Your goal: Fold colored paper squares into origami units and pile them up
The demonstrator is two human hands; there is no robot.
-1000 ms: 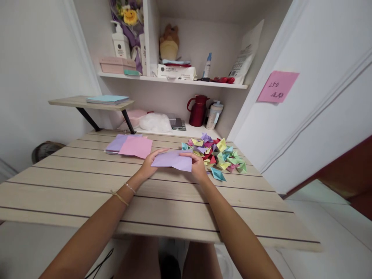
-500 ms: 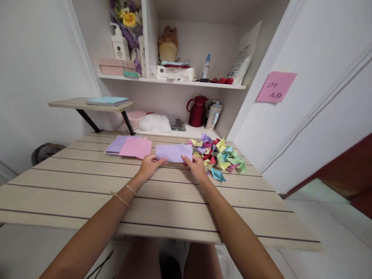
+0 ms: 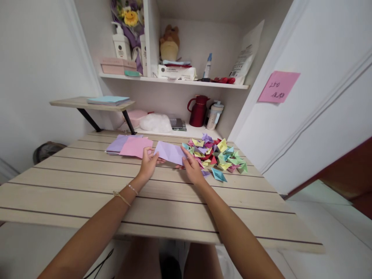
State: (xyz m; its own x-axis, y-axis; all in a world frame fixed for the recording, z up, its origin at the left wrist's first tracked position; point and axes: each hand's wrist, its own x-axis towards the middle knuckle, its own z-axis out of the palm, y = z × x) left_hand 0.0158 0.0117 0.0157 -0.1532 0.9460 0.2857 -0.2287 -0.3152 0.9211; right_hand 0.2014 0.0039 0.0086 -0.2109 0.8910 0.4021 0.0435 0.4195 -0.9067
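Note:
Between my two hands is a folded sheet of purple paper (image 3: 171, 152), a long rectangle held just above the table and tilted down to the right. My left hand (image 3: 149, 162) pinches its left end between thumb and fingers. At the other end, my right hand (image 3: 190, 164) grips the paper, the thumb along its edge. Close to my right hand lies a heap of folded paper boats (image 3: 223, 157) in several colours. A blue paper boat (image 3: 218, 175) sits apart at the front of the heap. Left of my hands are pink sheets (image 3: 135, 146) over purple sheets (image 3: 119, 143).
The slatted wooden table (image 3: 162, 209) ends at a front edge near my legs. A small raised shelf (image 3: 66, 102) carries blue paper (image 3: 108, 100). Behind the table stand a red jug (image 3: 198, 111) and a pale bottle (image 3: 214, 115). A pink note (image 3: 279, 86) hangs on the right wall.
The purple paper has turned from level to slanting, its right end lower. My left hand has shifted its hold on the left end, and the paper has moved slightly left.

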